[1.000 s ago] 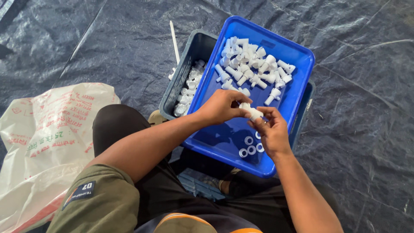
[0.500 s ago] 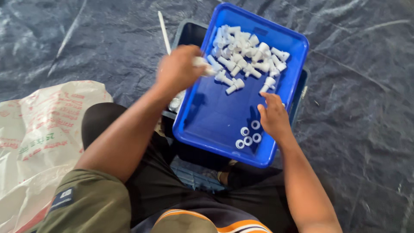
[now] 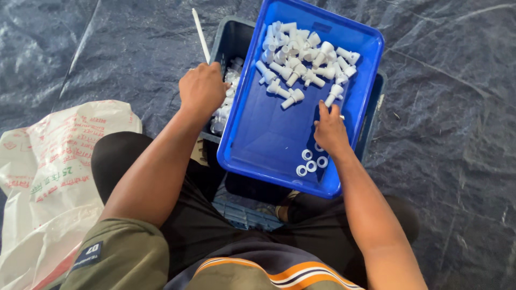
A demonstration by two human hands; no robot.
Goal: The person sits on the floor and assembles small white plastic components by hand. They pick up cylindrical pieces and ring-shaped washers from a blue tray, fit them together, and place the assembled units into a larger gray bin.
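The left hand [image 3: 201,88] hangs loosely curled over the dark grey plastic crate [image 3: 228,37] of finished white parts, its grasp hidden, while the right hand [image 3: 330,131] reaches open-fingered inside the blue plastic tray [image 3: 258,145], fingertips just short of the nearest white plastic fitting [image 3: 334,94].

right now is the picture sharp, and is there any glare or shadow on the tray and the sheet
Head view: sharp overall, with the white fittings crisp in the blue tray; soft daylight and no hard shadows, only a faint one under the right hand; the wrinkled dark sheet shows pale sheen on its creases; the left hand is not blurred.
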